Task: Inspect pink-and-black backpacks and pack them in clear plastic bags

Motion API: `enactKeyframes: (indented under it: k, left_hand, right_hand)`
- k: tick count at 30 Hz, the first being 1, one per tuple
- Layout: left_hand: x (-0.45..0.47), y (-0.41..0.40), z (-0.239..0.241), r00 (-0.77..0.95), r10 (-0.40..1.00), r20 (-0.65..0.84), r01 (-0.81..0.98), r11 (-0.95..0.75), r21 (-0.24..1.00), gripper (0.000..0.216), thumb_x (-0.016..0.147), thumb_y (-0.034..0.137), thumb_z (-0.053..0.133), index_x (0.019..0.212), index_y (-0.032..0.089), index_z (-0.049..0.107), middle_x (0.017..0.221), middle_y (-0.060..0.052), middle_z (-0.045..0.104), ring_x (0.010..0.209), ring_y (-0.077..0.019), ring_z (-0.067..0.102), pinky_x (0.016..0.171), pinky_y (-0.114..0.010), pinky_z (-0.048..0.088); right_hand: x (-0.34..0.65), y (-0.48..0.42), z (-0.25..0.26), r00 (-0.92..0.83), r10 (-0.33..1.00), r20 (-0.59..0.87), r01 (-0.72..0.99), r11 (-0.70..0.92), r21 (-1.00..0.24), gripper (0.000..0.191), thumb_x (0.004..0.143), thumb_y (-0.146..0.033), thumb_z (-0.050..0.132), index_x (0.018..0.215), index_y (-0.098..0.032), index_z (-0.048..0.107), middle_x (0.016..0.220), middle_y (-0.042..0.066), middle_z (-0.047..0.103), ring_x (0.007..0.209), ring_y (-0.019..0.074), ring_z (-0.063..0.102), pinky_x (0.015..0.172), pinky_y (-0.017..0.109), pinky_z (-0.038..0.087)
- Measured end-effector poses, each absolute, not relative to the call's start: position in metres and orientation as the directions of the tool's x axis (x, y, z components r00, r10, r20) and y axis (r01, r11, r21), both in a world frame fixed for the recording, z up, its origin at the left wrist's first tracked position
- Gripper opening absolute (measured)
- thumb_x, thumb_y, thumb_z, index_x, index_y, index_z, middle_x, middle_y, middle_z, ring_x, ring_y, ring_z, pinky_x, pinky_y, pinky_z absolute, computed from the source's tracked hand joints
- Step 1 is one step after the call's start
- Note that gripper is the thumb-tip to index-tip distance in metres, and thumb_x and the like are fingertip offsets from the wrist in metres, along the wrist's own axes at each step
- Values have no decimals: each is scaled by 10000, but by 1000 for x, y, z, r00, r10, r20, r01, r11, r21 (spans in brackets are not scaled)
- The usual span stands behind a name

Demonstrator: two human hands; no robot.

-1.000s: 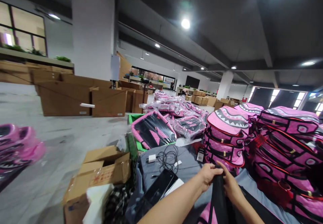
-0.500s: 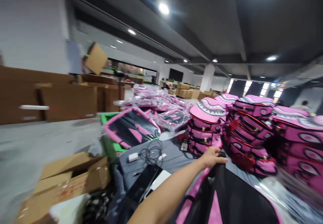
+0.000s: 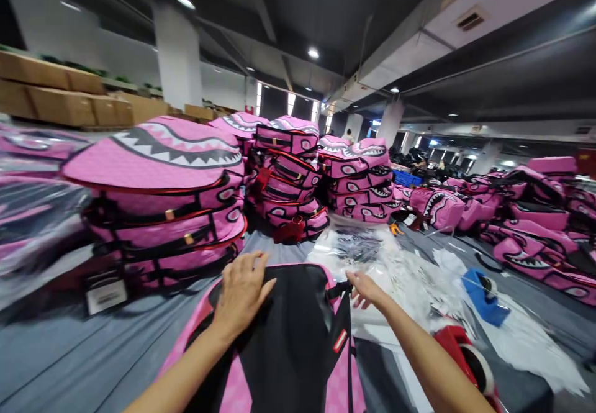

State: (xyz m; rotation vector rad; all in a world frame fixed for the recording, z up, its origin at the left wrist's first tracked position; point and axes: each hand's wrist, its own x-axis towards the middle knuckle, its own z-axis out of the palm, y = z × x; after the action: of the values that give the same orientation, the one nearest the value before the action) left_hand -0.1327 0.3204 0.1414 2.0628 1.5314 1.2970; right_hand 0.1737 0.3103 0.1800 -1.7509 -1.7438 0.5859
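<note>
In front of me lies a pink and black backpack (image 3: 293, 326), its black padded back panel facing up and its shoulder straps showing. My left hand (image 3: 242, 292) is open over the upper left of the backpack, fingers stretched and thumb apart. At the upper right corner, my right hand (image 3: 365, 290) is closed, with thumb and fingertips at a black strap (image 3: 342, 287). From there a strap with a red label (image 3: 340, 340) hangs down along the bag's right side.
Stacked pink backpacks (image 3: 158, 171) with shark-teeth prints stand behind, one with a white tag (image 3: 106, 295). Clear plastic bags (image 3: 372, 251) lie at the right, near a blue tape dispenser (image 3: 484, 298) and a red tape dispenser (image 3: 465, 354). More pink bags (image 3: 535, 233) lie far right.
My view has turned to the right. My left hand has let go of the black piece at the top of the backpack and opened. My right hand has come into view at the strap.
</note>
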Motion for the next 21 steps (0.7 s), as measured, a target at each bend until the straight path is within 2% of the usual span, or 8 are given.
enactKeyframes:
  k: [1,3,5,7,11,14,18,21]
  left_hand:
    - [-120,320,144,135,851,507,602,-477,640,460,859,375,529,1260,159,593,1381,-195,534,1358,-393,390,1159,-637,224]
    - [-92,322,143,325,806,494,505,-590,630,386,866,377,570,1210,217,642,1293,-118,638,1263,-301,527,1140,-501,363]
    - [-65,326,138,458,755,469,407,-647,645,355,871,370,590,1196,249,662,1217,-64,701,1148,-230,625,1044,-382,482]
    - [-43,330,129,517,719,465,338,-670,661,325,892,358,556,1169,245,681,1170,-49,727,1088,-206,659,985,-341,524]
    - [-23,329,106,508,697,506,266,-686,678,318,909,301,430,930,208,733,983,-69,757,968,-222,677,937,-367,547]
    - [-22,332,93,504,682,530,224,-696,682,291,871,284,467,931,220,745,992,-61,778,985,-229,692,1075,-428,478]
    - [-26,341,89,517,678,523,209,-692,690,276,880,278,492,915,253,765,926,-26,799,913,-211,725,1167,-493,396]
    - [-29,333,101,481,707,519,236,-674,700,256,905,313,517,958,259,762,906,-30,793,927,-227,731,1140,-515,432]
  right_hand:
    - [170,319,177,55,995,81,716,17,-698,416,958,-523,498,736,-185,597,508,-6,552,437,173,582,474,258,418]
    - [159,328,177,80,991,105,682,23,-731,411,940,-514,480,674,-204,526,464,-40,485,375,145,512,420,238,389]
    - [148,326,185,110,976,186,658,69,-750,333,910,-487,490,722,-213,505,518,-50,489,406,130,503,425,228,395]
    - [137,313,196,92,945,313,654,180,-735,254,853,-449,551,760,-215,512,592,-44,526,484,122,529,482,220,424]
    - [112,270,206,-147,776,613,665,536,-520,127,737,-315,634,729,-216,555,583,-44,550,509,108,519,509,203,406]
    - [95,239,206,-233,674,701,625,656,-423,61,715,-249,624,756,-219,589,557,-60,549,443,86,469,454,188,367]
    - [96,212,222,-127,667,734,585,648,-487,100,734,-245,659,729,-218,564,533,-82,496,404,64,381,418,182,332]
    - [119,211,240,-2,756,655,529,557,-641,178,779,-331,662,722,-213,541,531,-82,444,426,71,368,414,190,310]
